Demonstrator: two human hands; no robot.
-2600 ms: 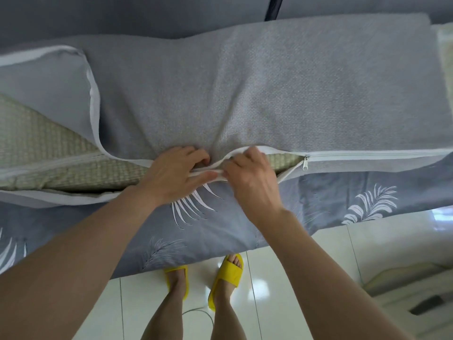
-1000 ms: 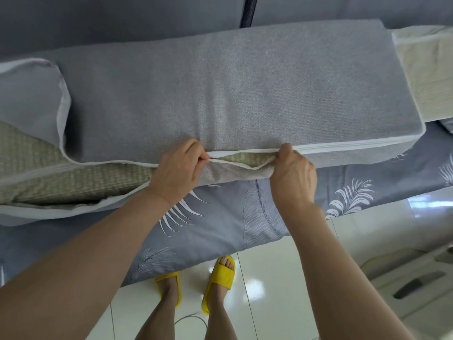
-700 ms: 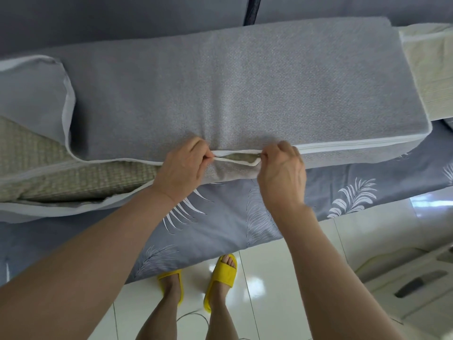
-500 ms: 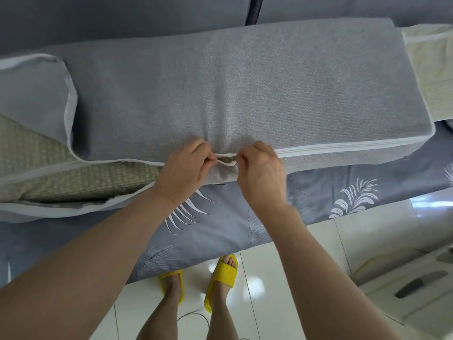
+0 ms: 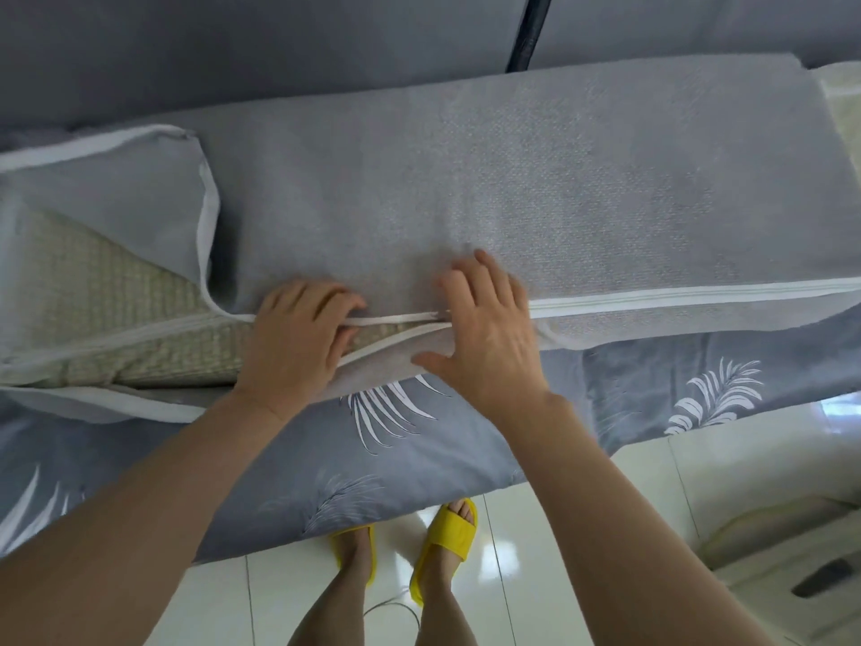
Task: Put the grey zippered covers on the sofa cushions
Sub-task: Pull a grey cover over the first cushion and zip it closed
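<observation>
A long sofa cushion lies across the seat inside a grey zippered cover (image 5: 536,188). The white zipper (image 5: 675,298) is closed on the right part of the front edge. On the left the cover gapes and the woven beige cushion (image 5: 107,310) shows. My left hand (image 5: 298,338) grips the two zipper edges together where the gap begins. My right hand (image 5: 484,328) lies flat with fingers spread, pressing on the cover and the seam at the end of the closed zipper. The zipper pull is hidden under it.
A grey sheet with white leaf prints (image 5: 396,412) covers the sofa seat under the cushion. Grey back cushions (image 5: 279,49) stand behind. A second beige cushion (image 5: 843,104) lies at the far right. Below are a white tiled floor (image 5: 629,482) and my feet in yellow slippers (image 5: 442,543).
My right hand drew the zipper leftward toward my left hand, then let go and spread flat on the cover. My left hand kept its grip on the seam edges.
</observation>
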